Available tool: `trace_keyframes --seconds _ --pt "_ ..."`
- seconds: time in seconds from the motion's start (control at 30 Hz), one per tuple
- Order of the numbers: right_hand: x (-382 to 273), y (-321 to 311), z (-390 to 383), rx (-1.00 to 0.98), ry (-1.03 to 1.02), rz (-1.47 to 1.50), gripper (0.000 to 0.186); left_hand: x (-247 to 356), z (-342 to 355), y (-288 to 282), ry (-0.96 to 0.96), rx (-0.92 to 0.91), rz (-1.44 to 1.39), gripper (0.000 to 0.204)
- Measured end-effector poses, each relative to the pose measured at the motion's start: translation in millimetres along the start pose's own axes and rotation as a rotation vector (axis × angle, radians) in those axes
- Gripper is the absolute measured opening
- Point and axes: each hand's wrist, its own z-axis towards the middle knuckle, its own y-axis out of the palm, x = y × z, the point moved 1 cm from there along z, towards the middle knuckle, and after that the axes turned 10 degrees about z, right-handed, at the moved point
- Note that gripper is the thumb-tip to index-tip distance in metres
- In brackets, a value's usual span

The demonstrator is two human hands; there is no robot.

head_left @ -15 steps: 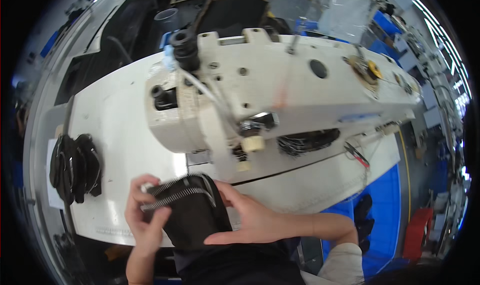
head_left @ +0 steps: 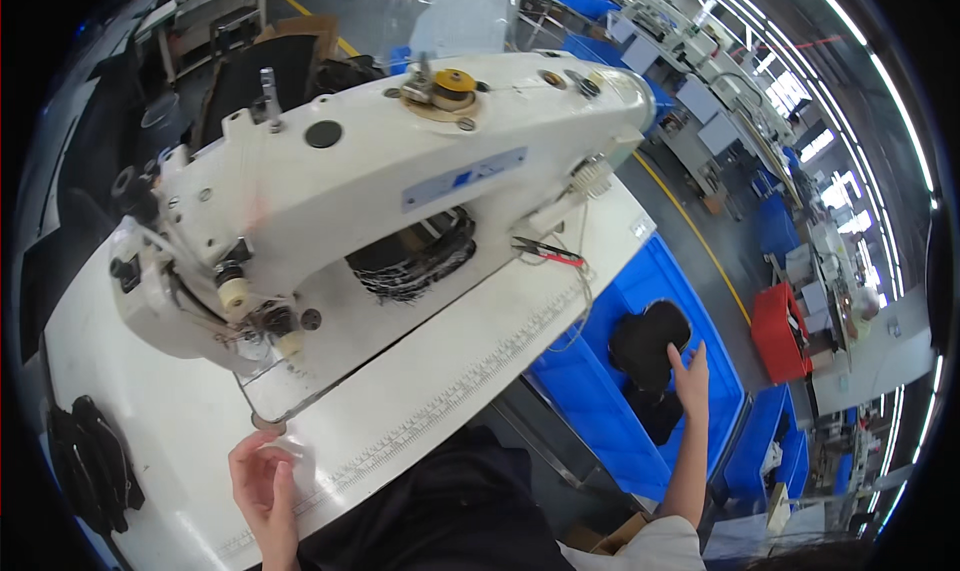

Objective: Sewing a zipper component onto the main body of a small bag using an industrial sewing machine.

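A black pouch [head_left: 650, 339] is in the blue bin [head_left: 722, 369] at the right, with more black pieces [head_left: 655, 416] below it. My right hand [head_left: 690, 383] reaches to its right edge, thumb and fingers apart, one digit overlapping the pouch. Over the front left of the white sewing table [head_left: 420, 411], my left hand [head_left: 264, 486] hangs loosely curled with nothing in it, thumb away from the fingers. The white sewing machine [head_left: 350, 161] stands just beyond, its needle area [head_left: 285, 336] near that hand.
A bundle of black pieces with frayed edges [head_left: 420, 256] lies under the machine arm. Red-handled thread snips [head_left: 548, 251] rest by the machine's base. Black pouches [head_left: 92, 466] are stacked at the far left. A red bin [head_left: 780, 333] stands on the floor beyond the blue one.
The zipped black pouch that both hands held before the machine is out of them. My right hand has swung right to the blue bin; my left stays by the table front. The view has turned right.
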Motion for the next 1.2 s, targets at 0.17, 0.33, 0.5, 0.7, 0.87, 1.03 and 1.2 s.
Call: trace_keyframes --seconds 0.17,0.33,0.5,0.7,0.87,1.03,1.2 --pt "-116 58 -33 -0.211 -0.309 0.187 0.026 -6 -13 -40 -0.009 -0.02 0.229 0.003" --pt "-215 103 -83 -0.579 -0.785 0.251 0.022 43 8 -105 0.491 0.349 0.914 0.017" --pt "-257 146 -134 -0.909 -1.171 0.329 0.043 56 -14 -231 0.229 0.771 1.258 0.015" --pt "-298 144 -157 -1.038 -1.357 0.454 0.03 30 -12 -305 -0.121 0.643 1.242 0.028" --pt "-289 154 -165 -1.096 -1.435 0.495 0.031 36 9 -310 -0.141 0.545 1.424 0.022" --pt "-292 150 -171 -1.071 -1.47 0.593 0.028 34 18 -322 -0.132 0.48 1.436 0.018" --pt "-284 150 -172 -0.928 -1.654 0.589 0.027 26 26 -322 -0.286 0.458 1.522 0.031"
